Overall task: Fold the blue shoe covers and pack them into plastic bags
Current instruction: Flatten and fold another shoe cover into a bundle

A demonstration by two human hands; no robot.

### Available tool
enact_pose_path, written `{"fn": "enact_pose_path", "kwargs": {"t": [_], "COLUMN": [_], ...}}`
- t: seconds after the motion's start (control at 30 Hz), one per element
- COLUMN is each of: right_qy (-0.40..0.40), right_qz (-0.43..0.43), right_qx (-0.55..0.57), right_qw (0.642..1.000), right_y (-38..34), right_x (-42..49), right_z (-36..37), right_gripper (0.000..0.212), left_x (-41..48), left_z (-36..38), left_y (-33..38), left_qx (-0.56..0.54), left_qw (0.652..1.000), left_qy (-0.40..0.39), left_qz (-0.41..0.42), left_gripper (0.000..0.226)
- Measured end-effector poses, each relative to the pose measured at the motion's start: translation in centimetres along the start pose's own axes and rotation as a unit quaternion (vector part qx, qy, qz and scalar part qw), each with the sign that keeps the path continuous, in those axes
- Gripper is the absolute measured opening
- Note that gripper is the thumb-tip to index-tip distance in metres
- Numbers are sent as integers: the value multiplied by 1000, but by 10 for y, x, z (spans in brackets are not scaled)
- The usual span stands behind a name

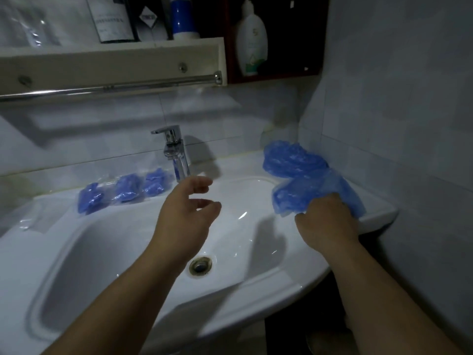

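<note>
A heap of loose blue shoe covers [294, 158] lies on the back right corner of the white sink. In front of it, one blue shoe cover [302, 193] rests on the sink's right rim, and my right hand [326, 221] is closed on its near edge. My left hand [188, 213] hovers over the basin with fingers spread and nothing in it. Three clear plastic bags with folded blue covers inside [128, 189] lie in a row on the back rim, left of the faucet. An empty clear plastic bag [33, 221] lies flat on the left rim.
The chrome faucet [175, 152] stands at the back centre of the sink [230, 290], the drain [200, 266] below it. A towel rail [110, 87] and a shelf with bottles hang above. A white pump bottle [252, 37] stands in a dark cabinet. Tiled wall closes the right side.
</note>
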State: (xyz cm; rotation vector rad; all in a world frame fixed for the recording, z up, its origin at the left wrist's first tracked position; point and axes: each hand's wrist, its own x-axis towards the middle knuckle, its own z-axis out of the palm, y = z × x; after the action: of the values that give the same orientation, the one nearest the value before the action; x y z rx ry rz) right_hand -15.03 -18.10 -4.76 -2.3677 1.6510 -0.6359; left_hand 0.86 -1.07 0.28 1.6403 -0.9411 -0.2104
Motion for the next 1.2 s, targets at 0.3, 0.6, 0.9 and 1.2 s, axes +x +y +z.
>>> {"fn": "enact_pose_path", "kwargs": {"t": [0.3, 0.6, 0.9, 1.2], "right_qy": [-20, -152, -230, -225], "right_qz": [-11, -86, 21, -12], "right_qx": [-48, 454, 555, 539], "right_qw": [999, 874, 799, 812], "right_y": [-4, -53, -72, -81], "right_x": [-6, -60, -69, -77], "right_z": [-3, -19, -14, -13], "right_gripper": [9, 26, 25, 27], "left_x": [-46, -45, -49, -49], "left_z": [-18, -37, -60, -56], "left_y": [-29, -39, -41, -32], "left_qx": [-53, -91, -248, -190], "left_qw": [993, 990, 959, 980], "left_qy": [48, 35, -133, -12], "left_qz": [-93, -102, -17, -51], "left_gripper": [28, 49, 48, 8]}}
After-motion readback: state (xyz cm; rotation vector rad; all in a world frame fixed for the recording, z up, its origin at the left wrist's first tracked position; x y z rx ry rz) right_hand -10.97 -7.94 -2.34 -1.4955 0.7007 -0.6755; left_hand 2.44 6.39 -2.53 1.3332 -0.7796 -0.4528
